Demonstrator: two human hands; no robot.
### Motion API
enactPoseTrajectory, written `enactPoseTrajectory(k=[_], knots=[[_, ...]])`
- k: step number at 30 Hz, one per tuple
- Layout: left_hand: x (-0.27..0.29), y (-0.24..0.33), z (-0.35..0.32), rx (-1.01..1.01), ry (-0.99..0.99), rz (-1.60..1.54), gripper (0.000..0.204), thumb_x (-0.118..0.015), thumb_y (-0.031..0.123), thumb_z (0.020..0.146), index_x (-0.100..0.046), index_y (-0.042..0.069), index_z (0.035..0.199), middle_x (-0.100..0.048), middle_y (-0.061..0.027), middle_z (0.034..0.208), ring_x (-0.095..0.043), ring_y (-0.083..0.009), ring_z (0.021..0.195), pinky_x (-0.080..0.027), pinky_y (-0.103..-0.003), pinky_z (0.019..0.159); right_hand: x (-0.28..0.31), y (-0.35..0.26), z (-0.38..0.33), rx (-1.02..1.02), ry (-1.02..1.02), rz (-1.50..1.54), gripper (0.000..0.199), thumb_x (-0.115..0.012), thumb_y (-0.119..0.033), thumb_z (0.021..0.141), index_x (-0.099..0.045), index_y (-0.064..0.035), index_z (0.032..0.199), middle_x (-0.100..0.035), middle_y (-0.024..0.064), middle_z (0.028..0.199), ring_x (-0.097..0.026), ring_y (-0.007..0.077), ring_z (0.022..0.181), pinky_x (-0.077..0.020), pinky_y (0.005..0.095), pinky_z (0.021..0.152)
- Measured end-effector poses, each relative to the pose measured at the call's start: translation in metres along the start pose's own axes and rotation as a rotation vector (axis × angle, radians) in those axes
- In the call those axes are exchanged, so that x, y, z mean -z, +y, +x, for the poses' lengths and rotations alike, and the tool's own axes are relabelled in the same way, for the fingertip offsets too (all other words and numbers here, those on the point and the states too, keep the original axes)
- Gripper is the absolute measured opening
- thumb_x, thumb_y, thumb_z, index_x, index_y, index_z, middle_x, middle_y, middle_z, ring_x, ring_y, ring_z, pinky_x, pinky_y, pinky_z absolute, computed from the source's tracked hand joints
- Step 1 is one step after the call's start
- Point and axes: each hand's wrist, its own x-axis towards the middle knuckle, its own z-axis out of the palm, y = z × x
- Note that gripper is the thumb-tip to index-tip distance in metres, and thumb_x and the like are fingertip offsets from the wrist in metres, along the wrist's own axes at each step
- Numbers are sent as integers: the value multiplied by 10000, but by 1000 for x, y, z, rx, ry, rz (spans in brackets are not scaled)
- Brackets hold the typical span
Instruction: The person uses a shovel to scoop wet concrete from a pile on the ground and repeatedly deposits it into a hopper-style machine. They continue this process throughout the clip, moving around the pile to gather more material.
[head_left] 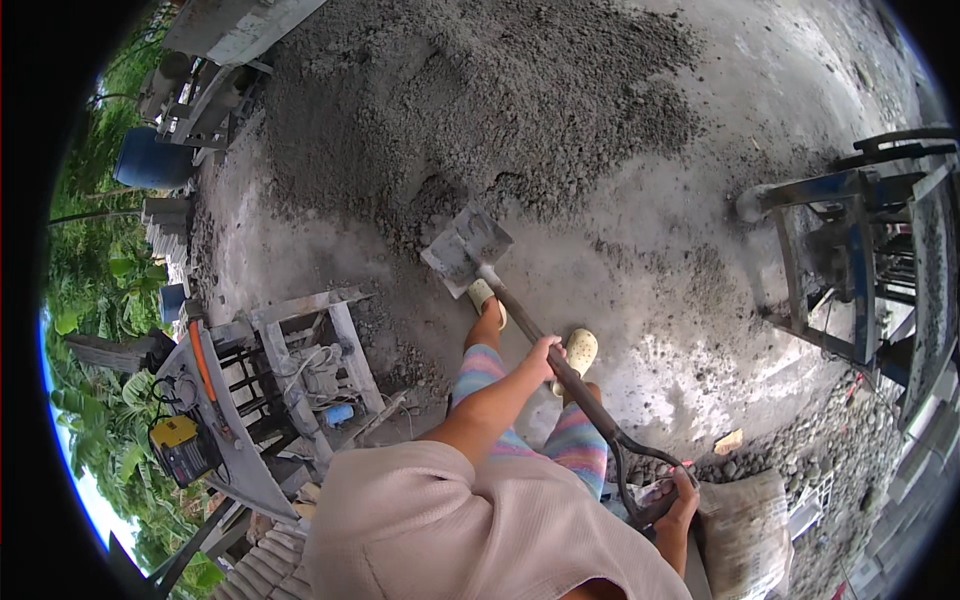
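I hold a long shovel (520, 315) slanting across my front. Its flat, dusty metal blade (466, 248) rests at the near edge of a big heap of grey sand and gravel (480, 110), just ahead of my feet. My left hand (546, 358) is wrapped round the middle of the shaft. At the lower right, my right hand (680, 503) is closed on the D-shaped handle (650, 512) at the shaft's end. No load of gravel shows on the blade.
Left stands a metal frame machine (320, 350), with a yellow and black box (185, 447) beside it. A blue barrel (150, 158) is farther back. Another metal frame (850, 260) stands right. A filled sack (745, 530) lies near my right hand, beside loose stones (800, 450).
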Motion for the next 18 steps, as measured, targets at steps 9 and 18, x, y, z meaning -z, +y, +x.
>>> enactPoseTrajectory(k=[9, 18], knots=[[50, -52, 62, 173, -41, -73, 196, -582, 203, 684, -493, 59, 782, -512, -47, 700, -526, -180, 697, -425, -312, 631, -37, 13, -15, 149, -87, -264, 110, -510, -117, 647, -482, -31, 584, -441, 29, 506, -423, 115, 432, -348, 242, 425], [124, 43, -50, -152, -174, 78, 144, -519, 197, 737, -478, 132, 860, -538, -8, 806, -522, -148, 794, -388, -315, 669, -156, 109, 34, 111, -157, -105, 133, -531, -142, 614, -465, -31, 580, -403, 47, 490, -409, 154, 396, -350, 267, 381]])
